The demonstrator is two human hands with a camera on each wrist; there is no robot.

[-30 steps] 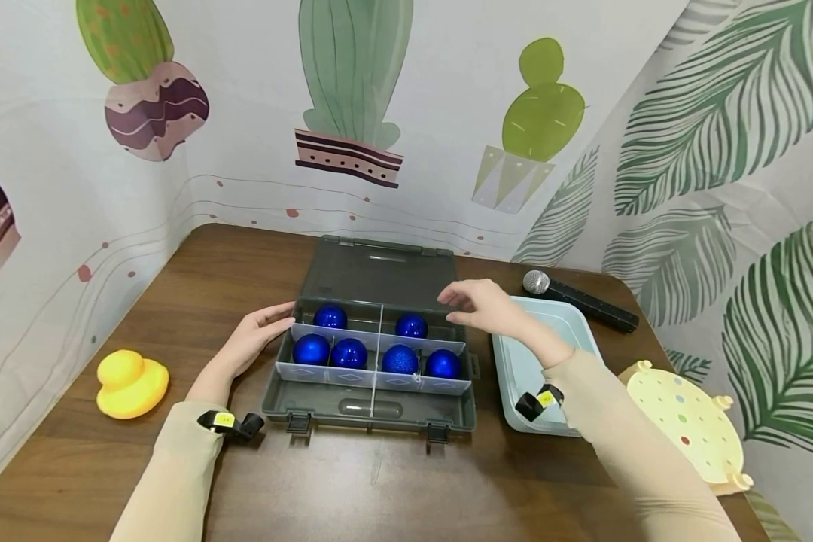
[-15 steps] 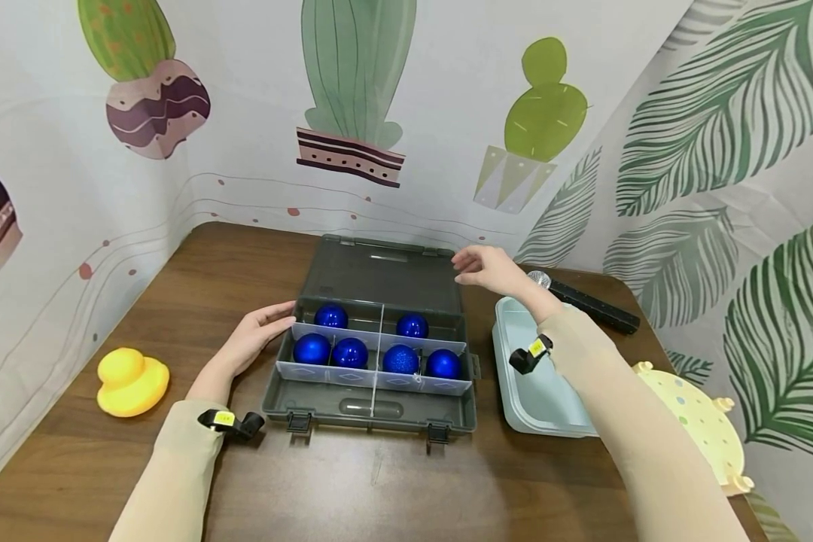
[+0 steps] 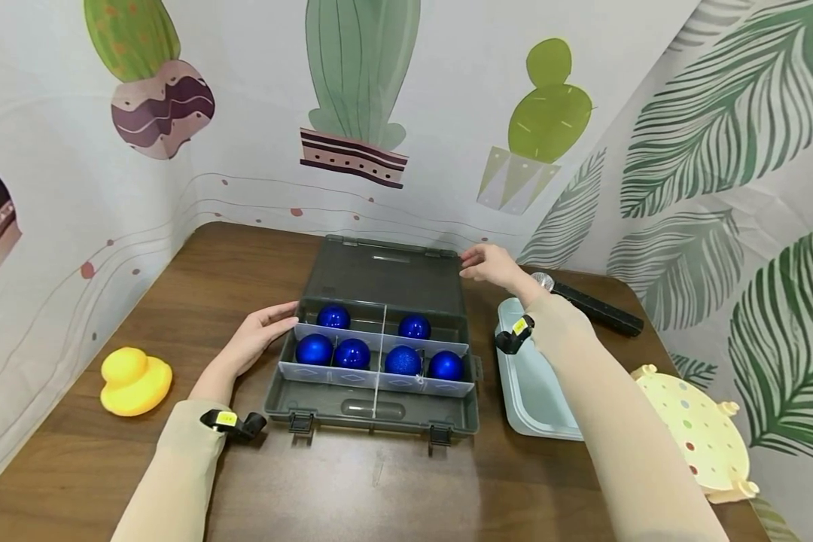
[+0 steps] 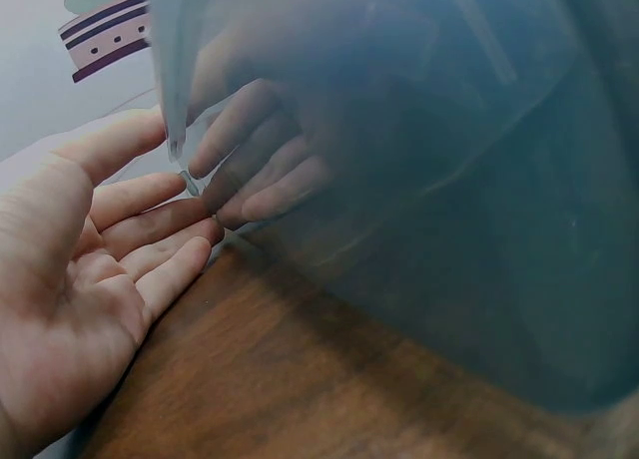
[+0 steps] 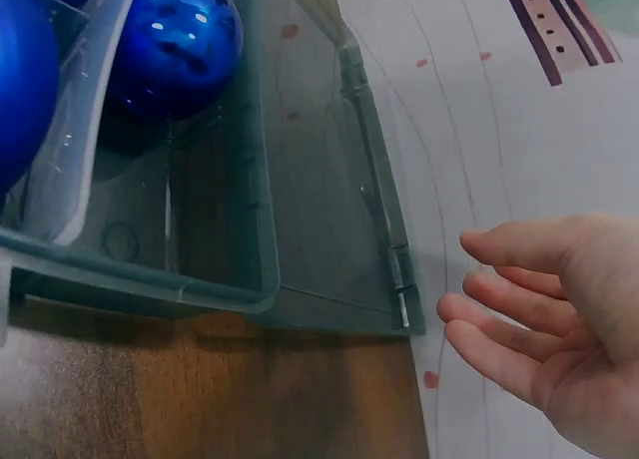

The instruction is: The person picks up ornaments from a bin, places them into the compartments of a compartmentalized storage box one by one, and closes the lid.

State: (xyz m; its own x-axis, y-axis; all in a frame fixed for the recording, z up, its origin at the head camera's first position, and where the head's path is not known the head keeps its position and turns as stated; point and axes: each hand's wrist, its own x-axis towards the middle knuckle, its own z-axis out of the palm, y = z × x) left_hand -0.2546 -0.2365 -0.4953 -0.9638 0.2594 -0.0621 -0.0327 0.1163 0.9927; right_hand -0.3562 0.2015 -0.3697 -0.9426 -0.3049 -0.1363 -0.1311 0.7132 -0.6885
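A dark translucent box [image 3: 423,418] with dividers stands on the table, its lid [image 3: 386,278] laid back behind it. Several blue balls [image 3: 351,354] sit in its middle and rear compartments; the front compartments hold none. My left hand [image 3: 254,336] rests its fairly straight fingertips against the box's left side, thumb near the rim. In the left wrist view, the fingers of that left hand [image 4: 110,239] reflect in the box wall. Beside the lid's right edge hovers my right hand [image 3: 493,266], fingers loosely bent and holding nothing; the right wrist view shows a gap between fingertips and lid.
To the right of the box is a light blue tray [image 3: 515,399], partly covered by my right forearm. A black microphone [image 3: 596,309] lies behind it. A yellow dotted lidded-looking item [image 3: 701,429] sits at the far right, and a yellow rubber duck [image 3: 134,382] at the left.
My right hand has moved back and slightly right, from above the box's right rear compartment to beside the lid's right edge. The left hand stays at the box's side.
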